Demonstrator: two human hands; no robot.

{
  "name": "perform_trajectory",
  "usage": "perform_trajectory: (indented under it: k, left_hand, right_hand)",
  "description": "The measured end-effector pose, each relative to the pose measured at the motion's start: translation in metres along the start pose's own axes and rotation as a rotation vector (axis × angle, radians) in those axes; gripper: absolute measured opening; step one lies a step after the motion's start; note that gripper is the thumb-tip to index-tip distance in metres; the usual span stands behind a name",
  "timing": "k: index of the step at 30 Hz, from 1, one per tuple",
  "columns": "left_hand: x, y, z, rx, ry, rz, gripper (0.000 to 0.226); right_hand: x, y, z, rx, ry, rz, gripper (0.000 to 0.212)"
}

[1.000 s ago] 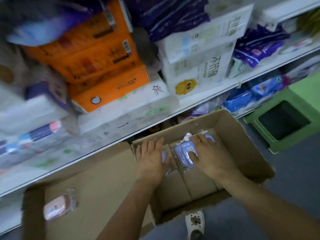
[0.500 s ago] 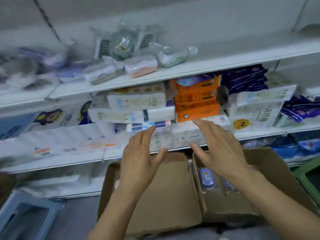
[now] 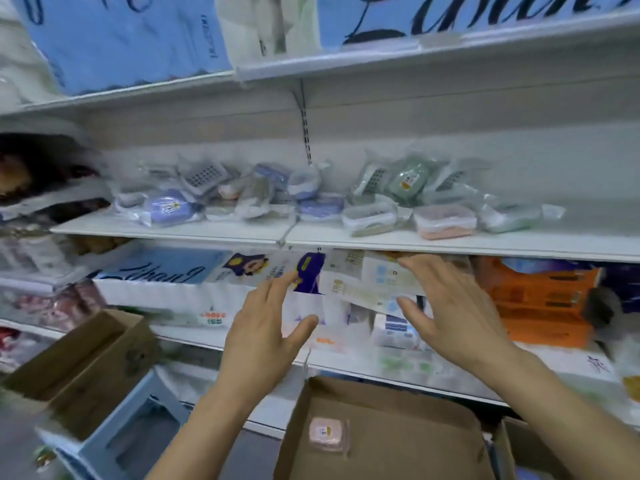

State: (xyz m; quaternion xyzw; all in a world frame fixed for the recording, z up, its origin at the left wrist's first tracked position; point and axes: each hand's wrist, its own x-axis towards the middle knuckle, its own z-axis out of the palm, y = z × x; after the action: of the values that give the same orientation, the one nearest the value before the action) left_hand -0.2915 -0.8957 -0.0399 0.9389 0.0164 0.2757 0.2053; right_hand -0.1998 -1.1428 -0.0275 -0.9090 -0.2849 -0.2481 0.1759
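My left hand (image 3: 263, 327) and my right hand (image 3: 446, 310) are raised side by side in front of the shelves, fingers spread and straight, holding nothing. Above them a white shelf (image 3: 450, 242) carries several plastic-wrapped soap boxes: a purple one (image 3: 168, 209), a green one (image 3: 408, 180) and a pink one (image 3: 445, 221). Below my hands lies a brown cardboard box flap (image 3: 398, 427) with one pink wrapped soap box (image 3: 327, 433) on it.
Tissue packs fill the shelf behind my hands, with orange packs (image 3: 540, 299) at the right. A second open cardboard box (image 3: 79, 362) sits at the left above a light blue stool (image 3: 117, 441). Large blue packs (image 3: 121, 39) stand on the top shelf.
My hands left the wrapped blue item in the box and rose empty and open. The view swung up from the box to the shelf of soap boxes.
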Motion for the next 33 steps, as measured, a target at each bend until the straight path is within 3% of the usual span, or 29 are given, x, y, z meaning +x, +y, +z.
perform_trajectory:
  k: [10,24,33]
  left_hand:
    - [0.085,-0.116,-0.025,-0.047,-0.044,-0.114,0.061]
    - [0.182,-0.282,-0.073,-0.035,-0.063,-0.261,0.065]
    - [0.265,-0.442,-0.103,0.105,-0.101,-0.202,0.067]
  right_hand:
    - [0.142,-0.047,0.083,0.027,-0.180,-0.104,0.045]
    - [0.313,-0.153,0.180,0.110,-0.247,-0.294,0.046]
    - [0.428,-0.246,0.263,-0.010,-0.254,-0.265,0.050]
